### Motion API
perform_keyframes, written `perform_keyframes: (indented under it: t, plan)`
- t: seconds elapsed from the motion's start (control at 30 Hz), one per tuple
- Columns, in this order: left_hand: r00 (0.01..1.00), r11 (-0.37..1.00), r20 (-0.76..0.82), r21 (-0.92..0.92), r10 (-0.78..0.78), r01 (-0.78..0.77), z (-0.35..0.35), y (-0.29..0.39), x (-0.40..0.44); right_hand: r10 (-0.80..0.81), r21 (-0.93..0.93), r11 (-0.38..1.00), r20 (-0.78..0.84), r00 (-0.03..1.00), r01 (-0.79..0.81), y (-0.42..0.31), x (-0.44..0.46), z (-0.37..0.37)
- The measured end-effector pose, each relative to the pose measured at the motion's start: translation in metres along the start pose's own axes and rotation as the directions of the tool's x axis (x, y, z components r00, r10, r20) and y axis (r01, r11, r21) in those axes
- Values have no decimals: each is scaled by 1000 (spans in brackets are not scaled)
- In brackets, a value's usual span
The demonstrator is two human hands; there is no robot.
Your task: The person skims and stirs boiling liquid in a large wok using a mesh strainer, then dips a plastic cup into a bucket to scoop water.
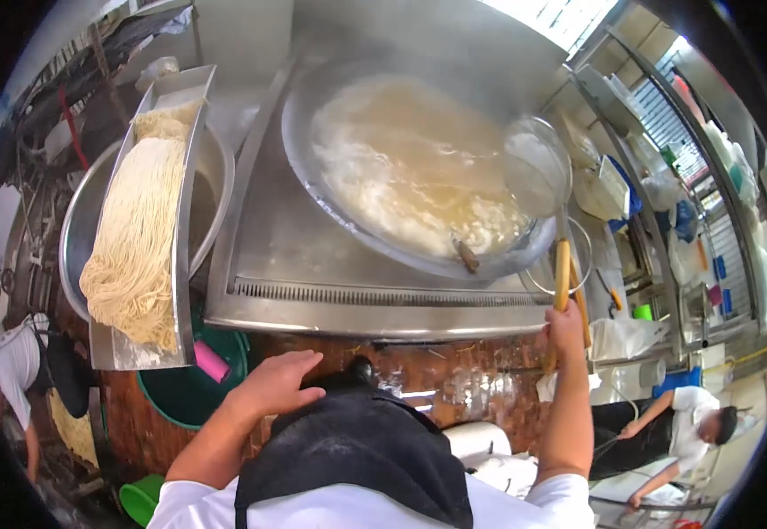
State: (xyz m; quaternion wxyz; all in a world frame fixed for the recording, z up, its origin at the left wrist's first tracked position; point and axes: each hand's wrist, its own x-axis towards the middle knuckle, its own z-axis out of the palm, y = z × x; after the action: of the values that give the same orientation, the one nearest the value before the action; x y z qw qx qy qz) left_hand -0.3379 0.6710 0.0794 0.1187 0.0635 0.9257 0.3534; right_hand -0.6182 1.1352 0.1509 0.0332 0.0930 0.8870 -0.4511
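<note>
My right hand (565, 328) is closed around the wooden handle of a round wire-mesh strainer (539, 167). Its mesh is raised at the right rim of a large wok (348, 231), partly over the cloudy, boiling liquid (419, 159). A small dark object (465, 255) rests at the wok's near edge. In front of my black apron (353, 458), my left hand (282, 381) hangs free with fingers stretched out, holding nothing. To its left, long pale noodles (141, 229) lie in a sloping metal trough (185, 212).
Under the trough are a large steel bowl (73, 238) and a green tub (167, 401) with a pink object (212, 361). A steel stove counter (357, 322) surrounds the wok. Co-workers stand at far left (22, 370) and lower right (692, 423). Shelves (666, 238) line the right.
</note>
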Motion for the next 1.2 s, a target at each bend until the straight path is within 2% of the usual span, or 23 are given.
perform_keyframes:
  t: [0.1, 0.2, 0.3, 0.4, 0.5, 0.6, 0.73, 0.87, 1.0, 1.2]
  plan:
    - [1000, 1000, -3, 14, 2, -2, 0, -2, 1, 66, -25, 998, 71, 995, -64, 5, 26, -11]
    - [1000, 1000, -18, 8, 0, 1, 0, -4, 2, 168, 40, 983, 223, 960, -182, 8, 26, -8]
    - [1000, 1000, -13, -25, -14, 13, 2, -6, 2, 306, 209, 901, 316, 898, -381, -13, 3, 2]
    - [1000, 1000, 3, -22, -10, 10, 4, -6, 4, 359, 275, 832, 396, 845, -482, -33, -6, 12]
    - [1000, 1000, -19, -24, -15, 14, 5, -5, 3, 339, 274, 815, 489, 804, -510, -49, -11, 19]
    - [999, 1000, -45, -21, -6, 5, 6, -6, 1, 279, 211, 877, 508, 815, -432, -72, -29, 28]
    - [998, 999, -50, -34, -34, 32, 7, -6, -2, 315, 163, 869, 548, 775, -468, -99, -50, 43]
    - [997, 997, -49, -55, -60, 57, 14, -10, -6, 312, 116, 854, 666, 678, -508, -123, -58, 62]
    - [991, 988, -60, -105, -117, 110, 13, -6, -11, 305, 152, 701, 820, 485, -697, -136, -33, 89]
    - [976, 976, -82, -102, -200, 191, 11, -3, -14, 217, 122, 589, 929, 301, -799, -170, 11, 140]
